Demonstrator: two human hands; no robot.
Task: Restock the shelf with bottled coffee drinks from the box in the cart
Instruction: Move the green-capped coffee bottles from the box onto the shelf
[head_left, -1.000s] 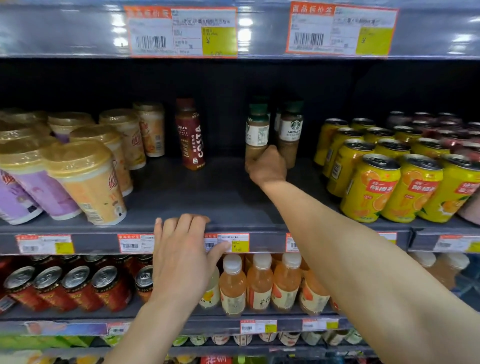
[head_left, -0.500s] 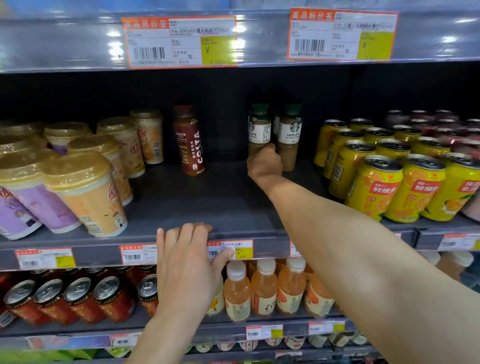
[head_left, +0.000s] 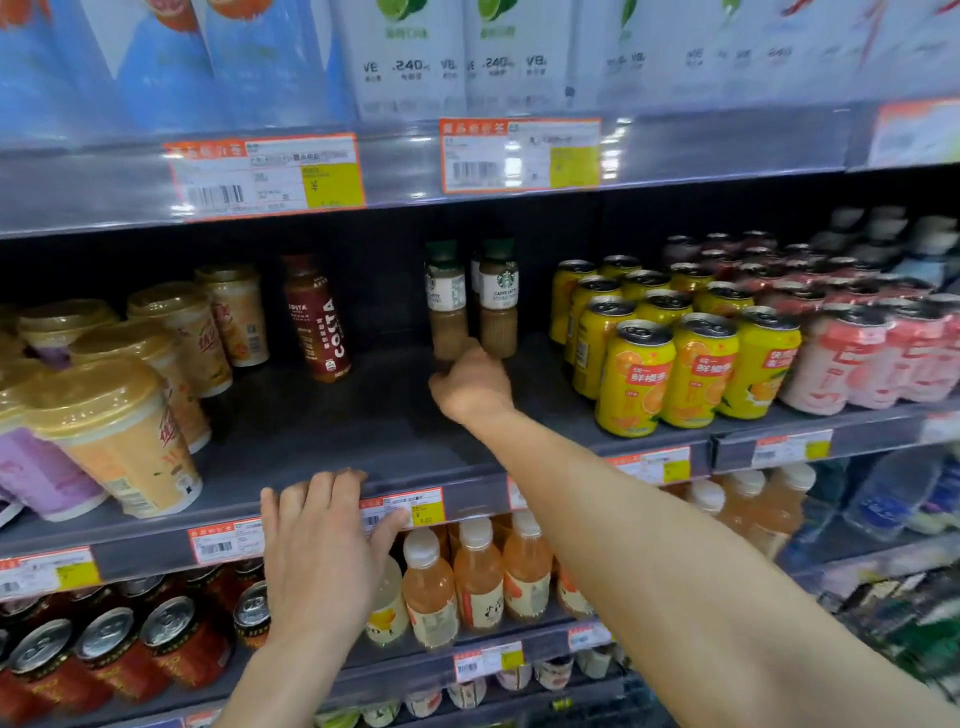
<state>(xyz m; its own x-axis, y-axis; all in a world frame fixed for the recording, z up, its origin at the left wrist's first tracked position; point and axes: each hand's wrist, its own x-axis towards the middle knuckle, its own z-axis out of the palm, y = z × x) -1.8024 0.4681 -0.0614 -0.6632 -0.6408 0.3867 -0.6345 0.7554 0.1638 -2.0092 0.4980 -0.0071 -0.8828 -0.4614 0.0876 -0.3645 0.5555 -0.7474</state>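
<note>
The coffee bottle (head_left: 445, 306) is stood upright near the back edge of the shelf (head_left: 322, 415), directly beyond the right hand (head_left: 470, 387), whose grip is curled round its base; the left hand (head_left: 322, 540), fingers spread, is laid flat on the front edge, well apart

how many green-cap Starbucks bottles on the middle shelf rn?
3: front-left bottle, held at its base by the right hand; front-right bottle beside it; third bottle glimpsed behind, between them. More may be hidden.
</note>
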